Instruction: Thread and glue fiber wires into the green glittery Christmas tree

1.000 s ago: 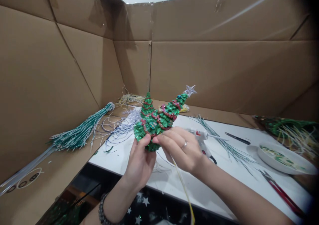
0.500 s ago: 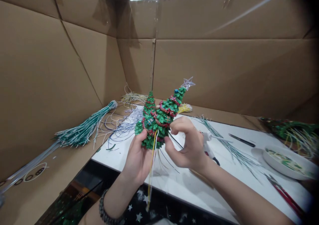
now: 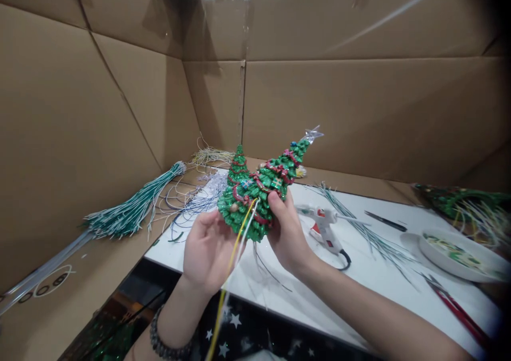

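A green glittery Christmas tree figurine (image 3: 255,196), wound with red garlands and tipped with a clear star (image 3: 313,134), leans to the right above the table. My right hand (image 3: 289,236) grips its right side, thumb on the front and fingers hidden behind. My left hand (image 3: 209,249) cups the lower left of the base, with its fingers partly hidden behind the tree. From the front of the tree a yellow wire and a white wire (image 3: 235,252) hang toward me. Thin dark wires trail below the base.
Behind stands a second green tree (image 3: 238,164). A hot glue gun (image 3: 324,222), green wires (image 3: 359,228), tweezers (image 3: 385,221), a white bowl (image 3: 433,250) and red-handled cutters (image 3: 455,310) lie right. A green wire bundle (image 3: 136,206) lies left. Cardboard walls (image 3: 359,105) surround the table.
My right hand has gone from near the wires to gripping the tree's right side. The tree has tilted further right, and my left thumb has come off its front.
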`<state>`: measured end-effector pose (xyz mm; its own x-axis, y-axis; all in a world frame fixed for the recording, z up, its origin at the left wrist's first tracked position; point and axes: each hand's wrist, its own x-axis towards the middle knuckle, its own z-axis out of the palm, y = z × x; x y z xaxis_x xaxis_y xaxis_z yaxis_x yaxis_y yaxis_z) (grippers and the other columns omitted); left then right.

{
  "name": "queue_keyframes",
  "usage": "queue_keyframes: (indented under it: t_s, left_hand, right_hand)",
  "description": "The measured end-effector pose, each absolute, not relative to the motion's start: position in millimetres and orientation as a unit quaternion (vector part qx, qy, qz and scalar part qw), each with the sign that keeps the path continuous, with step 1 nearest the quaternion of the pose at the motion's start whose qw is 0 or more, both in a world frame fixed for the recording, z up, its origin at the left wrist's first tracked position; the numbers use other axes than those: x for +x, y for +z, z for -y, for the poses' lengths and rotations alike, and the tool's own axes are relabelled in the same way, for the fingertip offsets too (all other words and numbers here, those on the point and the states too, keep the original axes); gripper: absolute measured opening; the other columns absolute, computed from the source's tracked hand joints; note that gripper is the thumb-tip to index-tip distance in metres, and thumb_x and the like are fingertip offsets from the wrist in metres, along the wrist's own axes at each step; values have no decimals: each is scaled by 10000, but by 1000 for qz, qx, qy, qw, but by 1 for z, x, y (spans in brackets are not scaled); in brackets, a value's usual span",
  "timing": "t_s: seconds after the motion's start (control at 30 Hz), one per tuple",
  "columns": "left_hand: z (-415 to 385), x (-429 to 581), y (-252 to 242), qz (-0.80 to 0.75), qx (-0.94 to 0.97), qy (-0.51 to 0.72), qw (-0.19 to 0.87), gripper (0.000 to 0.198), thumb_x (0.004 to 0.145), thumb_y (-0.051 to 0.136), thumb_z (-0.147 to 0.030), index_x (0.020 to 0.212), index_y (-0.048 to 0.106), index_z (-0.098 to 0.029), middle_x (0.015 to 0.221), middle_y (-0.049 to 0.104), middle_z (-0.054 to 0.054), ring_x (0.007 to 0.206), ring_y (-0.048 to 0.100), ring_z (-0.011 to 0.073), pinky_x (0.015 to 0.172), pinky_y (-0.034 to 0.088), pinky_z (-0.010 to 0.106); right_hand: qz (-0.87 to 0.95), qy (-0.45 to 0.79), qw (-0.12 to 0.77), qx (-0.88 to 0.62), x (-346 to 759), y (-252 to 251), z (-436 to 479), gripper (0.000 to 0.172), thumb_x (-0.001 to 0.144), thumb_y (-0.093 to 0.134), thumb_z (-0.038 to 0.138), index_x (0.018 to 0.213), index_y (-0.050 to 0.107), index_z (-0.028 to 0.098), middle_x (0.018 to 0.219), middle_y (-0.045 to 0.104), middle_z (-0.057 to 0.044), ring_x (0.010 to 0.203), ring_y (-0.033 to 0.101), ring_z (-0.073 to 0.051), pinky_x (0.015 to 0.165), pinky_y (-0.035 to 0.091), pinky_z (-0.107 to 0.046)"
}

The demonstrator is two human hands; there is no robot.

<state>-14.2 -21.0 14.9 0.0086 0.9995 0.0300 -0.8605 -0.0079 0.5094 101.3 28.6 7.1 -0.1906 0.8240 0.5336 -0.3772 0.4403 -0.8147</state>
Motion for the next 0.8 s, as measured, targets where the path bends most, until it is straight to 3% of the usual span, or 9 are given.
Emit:
queue_keyframes:
  t_s: [0.07, 0.13, 0.3, 0.57, 0.63, 0.7, 0.73, 0.8]
  left_hand:
    - [20, -13, 12, -187, 216, 687, 669, 165, 774, 651, -194, 911, 741, -174, 974, 772, 50, 1021, 695, 251, 1015, 495, 423]
    - [18, -10, 5, -210, 246, 688, 650, 224, 798, 672, -170, 1014, 725, -204, 1042, 763, 39, 1079, 676, 236, 1037, 475, 415]
    - [14, -7, -15, -250, 298, 689, 611, 368, 829, 704, -287, 1194, 662, -258, 1225, 705, 48, 1212, 604, 241, 1075, 444, 403]
    - [19, -2, -14, -260, 308, 720, 565, 402, 813, 697, -396, 1192, 675, -267, 1260, 686, 58, 1254, 570, 277, 1068, 452, 428]
    - [19, 0, -11, -269, 296, 721, 566, 411, 826, 672, -418, 1204, 665, -257, 1251, 689, 66, 1245, 577, 276, 1055, 461, 432]
    - [19, 0, -10, -282, 289, 719, 566, 410, 812, 685, -421, 1187, 670, -255, 1220, 703, 63, 1220, 596, 266, 1035, 477, 420]
    - [18, 0, -9, -287, 284, 720, 564, 407, 789, 707, -429, 1157, 683, -257, 1184, 718, 56, 1195, 612, 261, 1017, 491, 408]
    - [17, -2, -11, -292, 274, 729, 556, 391, 733, 748, -466, 1063, 717, -259, 1084, 747, 37, 1125, 649, 252, 973, 521, 385]
  right_hand:
    - [545, 551, 601, -194, 100, 12, -23, 481, 896, 526, 470, 1313, 405, 262, 1323, 579, -92, 1152, 609, -224, 919, 543, -402]
    - [492, 603, 594, -204, 99, 16, -16, 429, 896, 551, 461, 1273, 447, 285, 1307, 593, -52, 1172, 595, -215, 984, 506, -404]
    - [489, 626, 573, -204, 99, 17, -5, 414, 851, 664, 417, 1216, 495, 317, 1269, 610, -7, 1243, 539, -195, 1122, 387, -395]
    - [559, 578, 550, -226, 97, 14, -4, 500, 861, 607, 499, 1280, 424, 296, 1348, 554, -78, 1289, 508, -243, 1110, 403, -476]
    - [585, 491, 579, -286, 100, 14, -4, 605, 874, 591, 491, 1375, 318, 291, 1450, 458, -112, 1365, 426, -260, 1130, 360, -516]
    - [627, 327, 628, -323, 106, 16, -4, 678, 883, 601, 425, 1436, 233, 292, 1531, 338, -125, 1428, 324, -272, 1160, 284, -548]
    - [659, 224, 644, -318, 110, 19, -4, 679, 876, 620, 390, 1438, 252, 293, 1532, 327, -123, 1432, 306, -281, 1162, 266, -554]
    - [726, 17, 636, -262, 117, 27, -3, 582, 843, 674, 331, 1362, 412, 298, 1427, 456, -105, 1355, 395, -294, 1114, 325, -531]
